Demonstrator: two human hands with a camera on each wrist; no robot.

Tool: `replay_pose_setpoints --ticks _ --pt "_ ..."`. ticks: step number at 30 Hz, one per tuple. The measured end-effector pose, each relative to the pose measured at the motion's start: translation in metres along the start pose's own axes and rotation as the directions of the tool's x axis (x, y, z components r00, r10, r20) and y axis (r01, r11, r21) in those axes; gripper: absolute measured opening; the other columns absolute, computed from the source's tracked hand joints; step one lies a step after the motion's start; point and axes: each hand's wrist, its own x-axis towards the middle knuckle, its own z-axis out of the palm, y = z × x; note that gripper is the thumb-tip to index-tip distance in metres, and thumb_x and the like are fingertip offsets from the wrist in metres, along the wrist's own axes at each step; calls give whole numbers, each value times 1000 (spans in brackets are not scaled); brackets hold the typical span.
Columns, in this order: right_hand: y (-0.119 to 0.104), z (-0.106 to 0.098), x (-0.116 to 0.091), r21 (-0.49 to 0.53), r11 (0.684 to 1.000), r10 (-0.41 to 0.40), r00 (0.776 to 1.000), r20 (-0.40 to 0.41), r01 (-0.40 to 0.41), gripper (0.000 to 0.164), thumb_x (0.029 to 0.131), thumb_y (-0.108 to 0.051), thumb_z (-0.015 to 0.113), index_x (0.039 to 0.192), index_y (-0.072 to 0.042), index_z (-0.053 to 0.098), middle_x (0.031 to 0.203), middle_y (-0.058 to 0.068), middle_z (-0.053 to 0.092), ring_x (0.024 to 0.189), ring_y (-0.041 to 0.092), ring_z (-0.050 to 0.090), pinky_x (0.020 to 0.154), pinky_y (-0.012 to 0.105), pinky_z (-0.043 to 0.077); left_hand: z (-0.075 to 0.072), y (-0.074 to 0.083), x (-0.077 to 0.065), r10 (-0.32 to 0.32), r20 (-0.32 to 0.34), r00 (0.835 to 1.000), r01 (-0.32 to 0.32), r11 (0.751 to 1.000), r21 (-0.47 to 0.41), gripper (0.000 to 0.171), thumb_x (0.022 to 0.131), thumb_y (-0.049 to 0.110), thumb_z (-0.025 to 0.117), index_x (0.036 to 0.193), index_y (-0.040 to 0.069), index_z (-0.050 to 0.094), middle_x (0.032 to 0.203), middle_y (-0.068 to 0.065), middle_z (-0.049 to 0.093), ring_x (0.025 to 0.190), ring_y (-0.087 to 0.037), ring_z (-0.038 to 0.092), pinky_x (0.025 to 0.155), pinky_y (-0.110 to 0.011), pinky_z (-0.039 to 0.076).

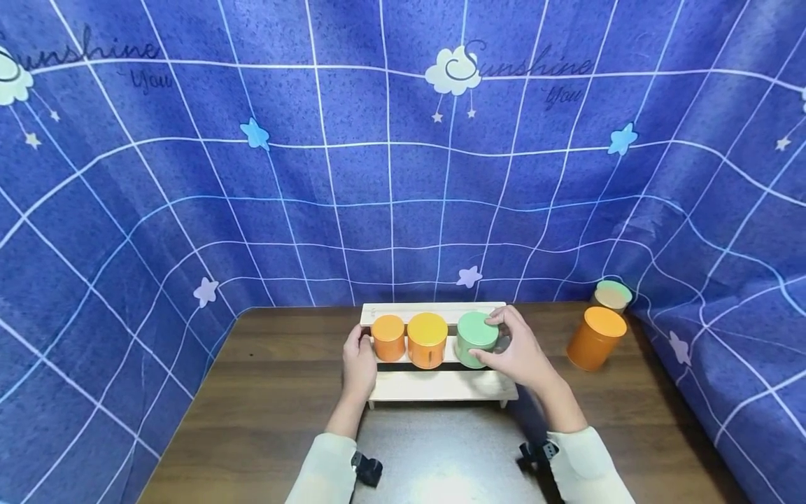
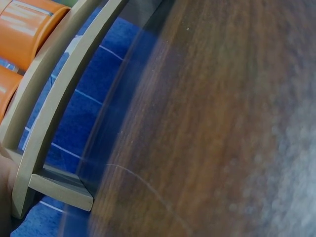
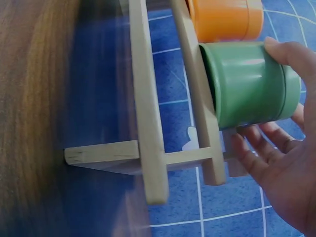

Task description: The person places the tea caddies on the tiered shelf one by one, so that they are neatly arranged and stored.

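Note:
A three-step wooden rack (image 1: 443, 386) stands on the table, with three lidded canisters in a row on its middle step. From the left they are a small orange canister (image 1: 388, 338), an orange canister with a yellow-orange lid (image 1: 427, 340) and a green canister (image 1: 476, 340). My right hand (image 1: 524, 351) holds the green canister between thumb and fingers, its base against the step in the right wrist view (image 3: 249, 84). At the rack's left end, my left hand (image 1: 359, 367) grips the step's edge beside the small orange canister. Only a sliver of that hand shows in the left wrist view.
On the table's right side stand an orange canister (image 1: 597, 339) and, behind it, a green-lidded canister (image 1: 612, 295). A blue patterned cloth (image 1: 415, 175) hangs behind and along both sides. The brown wooden table (image 1: 283, 378) extends left of the rack.

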Motion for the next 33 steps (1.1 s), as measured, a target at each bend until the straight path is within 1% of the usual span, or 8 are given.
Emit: replay_pose_setpoints --ticks 5,9,12,15,19,28,30,33 --pt "-6 -9 1 -47 998 39 997 67 -36 59 75 -23 98 121 -13 63 122 3 59 101 18 61 87 38 60 0 0 0 11 0 1000 -11 1000 -4 32 107 4 42 127 3 68 125 -20 70 124 -32 62 113 -53 45" --pt "-12 -21 2 -35 998 63 995 71 -61 64 86 -18 88 142 -11 57 133 11 58 110 25 61 95 46 58 0 -2 0 4 2 1000 -4 1000 -16 32 108 5 42 127 3 68 125 -19 70 123 -31 62 113 -51 46" --pt "-12 -33 3 7 996 94 995 -19 -93 65 94 -10 77 152 -7 48 137 18 58 117 29 61 101 37 57 0 -2 0 -4 1 1000 4 1000 -21 32 108 5 42 127 3 67 125 -19 70 123 -31 62 112 -51 46" --pt "-10 -47 4 28 990 140 976 -166 -137 58 97 -6 72 151 -5 50 135 17 62 119 16 60 102 21 52 -1 -1 -1 -8 2 1000 8 1000 -27 32 107 4 42 128 2 67 126 -20 70 124 -32 62 113 -52 46" --pt "-3 -65 2 2 976 202 913 -354 -216 49 97 -8 73 144 -5 57 124 9 65 110 -1 58 95 9 46 -1 -2 -1 -11 3 1000 11 999 -36 33 107 3 42 128 0 66 126 -21 69 125 -32 61 114 -52 45" --pt "14 -99 -7 -4 937 273 737 -618 -351 38 98 -18 72 133 -5 66 114 -9 66 100 -2 61 87 5 47 1 -1 1 -6 14 1000 7 1000 -31 34 107 5 42 130 1 66 127 -21 69 127 -33 61 115 -54 45" --pt "17 -103 -6 -5 933 270 707 -653 -361 37 97 -17 73 130 -3 66 113 -10 63 103 2 61 89 6 48 1 0 2 -10 11 1000 10 999 -36 33 107 4 42 130 0 66 127 -22 69 126 -34 61 114 -53 45" --pt "24 -104 -3 -47 924 246 686 -685 -379 37 94 -14 74 127 0 66 116 6 63 116 20 58 98 16 44 1 0 3 -15 -1 1000 15 999 -30 33 106 4 43 129 2 66 126 -20 69 126 -33 61 114 -53 46"
